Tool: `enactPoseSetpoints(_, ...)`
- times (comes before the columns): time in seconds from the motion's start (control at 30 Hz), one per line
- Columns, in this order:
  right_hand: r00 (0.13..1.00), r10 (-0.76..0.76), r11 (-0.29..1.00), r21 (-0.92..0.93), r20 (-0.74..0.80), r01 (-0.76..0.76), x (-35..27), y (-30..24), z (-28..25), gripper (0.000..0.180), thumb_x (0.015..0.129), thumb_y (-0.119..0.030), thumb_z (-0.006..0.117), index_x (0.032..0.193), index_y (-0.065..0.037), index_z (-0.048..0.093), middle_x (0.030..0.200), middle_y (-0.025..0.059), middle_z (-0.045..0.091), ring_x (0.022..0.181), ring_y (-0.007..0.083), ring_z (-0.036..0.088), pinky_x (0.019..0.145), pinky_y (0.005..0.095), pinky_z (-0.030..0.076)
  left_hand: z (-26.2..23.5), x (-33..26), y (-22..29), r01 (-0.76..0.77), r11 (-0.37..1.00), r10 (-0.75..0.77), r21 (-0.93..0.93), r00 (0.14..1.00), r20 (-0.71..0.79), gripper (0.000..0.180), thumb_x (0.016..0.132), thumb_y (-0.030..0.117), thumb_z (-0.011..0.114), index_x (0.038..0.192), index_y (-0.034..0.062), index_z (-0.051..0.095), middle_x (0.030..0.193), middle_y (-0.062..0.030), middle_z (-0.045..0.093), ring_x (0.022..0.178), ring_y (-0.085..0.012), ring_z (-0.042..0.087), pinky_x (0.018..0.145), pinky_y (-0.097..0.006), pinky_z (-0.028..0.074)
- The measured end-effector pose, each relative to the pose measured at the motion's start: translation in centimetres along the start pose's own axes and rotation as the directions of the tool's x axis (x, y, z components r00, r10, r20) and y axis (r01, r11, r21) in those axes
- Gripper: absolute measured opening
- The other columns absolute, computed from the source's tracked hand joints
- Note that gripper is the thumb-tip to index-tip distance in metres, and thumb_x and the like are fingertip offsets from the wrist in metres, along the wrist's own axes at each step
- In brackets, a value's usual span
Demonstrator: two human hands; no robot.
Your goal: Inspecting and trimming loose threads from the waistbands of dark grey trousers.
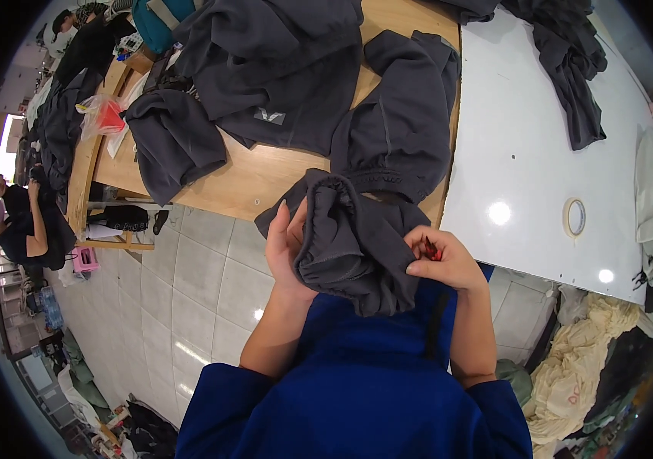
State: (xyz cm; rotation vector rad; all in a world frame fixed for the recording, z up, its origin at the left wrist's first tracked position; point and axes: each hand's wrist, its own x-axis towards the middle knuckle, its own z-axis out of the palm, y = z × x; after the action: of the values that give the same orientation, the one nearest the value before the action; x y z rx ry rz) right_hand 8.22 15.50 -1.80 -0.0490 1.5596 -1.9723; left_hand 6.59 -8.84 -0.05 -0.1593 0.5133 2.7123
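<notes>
A dark grey garment (376, 256) with a gathered, elastic-looking edge hangs bunched in front of me, off the near edge of the wooden table. My left hand (287, 249) grips its left side, with some of the fingers hidden by the cloth. At its right side, my right hand (449, 262) pinches the fabric between thumb and fingers. Tucked in that same hand is a small red tool (434, 252) with a dark tip, mostly covered by the fingers. Behind the held piece, a dark grey garment part (399, 122) with a gathered hem lies on the table.
More dark grey garments (273, 69) cover the wooden table (246, 168). To the right, a white table (510, 115) bears a tape roll (574, 217). Cream fabric (575, 375) is heaped at lower right. Another person (20, 222) is at far left, near a pink stool (85, 259).
</notes>
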Motion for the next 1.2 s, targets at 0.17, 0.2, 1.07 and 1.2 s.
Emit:
enactPoseSetpoints(0.17, 0.957, -0.166, 0.611, 0.738, -0.236, 0.288, -1.1, 2.0, -0.1, 0.044, 0.086, -0.026, 0.061, 0.117, 0.005, 0.056, 0.111, 0.0154, 0.062, 0.101, 0.0229, 0.061, 0.090, 0.0341, 0.047, -1.0, 0.4, 0.6, 0.106, 0.978, -0.088, -0.180, 0.991, 0.103, 0.068, 0.093, 0.046, 0.035, 0.141, -0.0012, 0.030, 0.136, -0.0193, 0.045, 0.123, -0.0309, 0.048, 0.104, -0.043, 0.038)
enactPoseSetpoints(0.2, 0.953, -0.211, 0.436, 0.852, -0.218, 0.291, -0.9, 1.7, -0.4, 0.043, 0.090, -0.029, 0.052, 0.116, 0.005, 0.056, 0.115, 0.0184, 0.061, 0.106, 0.0283, 0.059, 0.095, 0.0393, 0.045, -0.9, 0.5, 0.8, 0.156, 0.961, -0.132, -0.230, 0.984, 0.120, 0.070, 0.092, 0.046, 0.037, 0.142, -0.0014, 0.029, 0.137, -0.0208, 0.044, 0.124, -0.0334, 0.046, 0.104, -0.045, 0.038)
enactPoseSetpoints(1.07, 0.792, -0.247, 0.842, 0.281, -0.558, 0.461, 2.8, -5.2, -2.7, 0.042, 0.100, -0.027, 0.043, 0.132, -0.001, 0.041, 0.109, 0.0172, 0.062, 0.059, 0.0064, 0.049, 0.046, 0.0184, 0.034, 2.2, 8.6, 5.7, -0.308, 0.694, 0.396, 0.650, 0.918, 0.012, 0.053, 0.091, 0.004, 0.054, 0.139, 0.0074, 0.032, 0.146, -0.0128, 0.018, 0.120, -0.0184, 0.048, 0.102, -0.032, 0.038)
enactPoseSetpoints(1.2, 0.764, -0.138, 0.870, 0.291, -0.631, 0.397, 1.7, -2.4, -2.0, 0.035, 0.100, -0.024, 0.042, 0.131, -0.009, 0.036, 0.120, 0.0180, 0.056, 0.067, 0.0076, 0.050, 0.053, 0.0203, 0.041, -0.8, 8.2, 3.6, -0.278, 0.561, 0.472, 0.780, 0.881, -0.026, 0.031, 0.092, 0.006, 0.055, 0.122, 0.0036, 0.050, 0.122, -0.0051, 0.047, 0.107, -0.0137, 0.053, 0.091, -0.026, 0.042)
